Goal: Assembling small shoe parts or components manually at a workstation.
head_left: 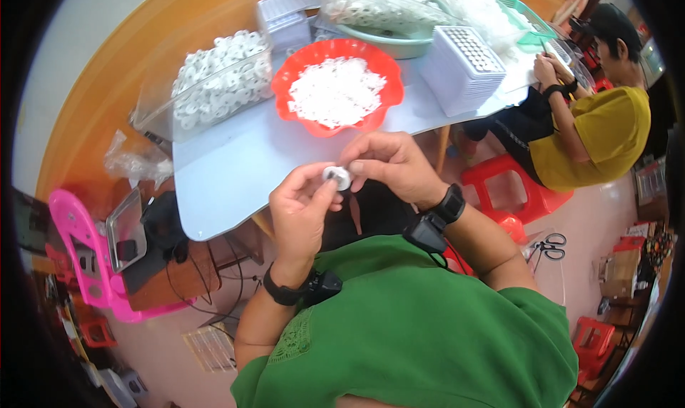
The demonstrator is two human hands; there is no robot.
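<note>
My left hand [300, 207] pinches a small white round piece [336, 178] with a dark middle between thumb and fingers, just past the table's near edge. Beside it, my right hand [397, 167] has its thumb and fingertips pressed together close to the piece's edge. Whatever those fingertips hold is too small to make out. Beyond both hands, a red scalloped bowl [282, 103] on the table is filled with small white parts [339, 90].
The white table [225, 183] carries a clear bin [160, 119] of white ring-like pieces, stacked white trays [457, 76], and a pale green basin [389, 46] under bagged parts. A person in yellow [599, 137] works at the right. A pink chair [78, 240] stands left.
</note>
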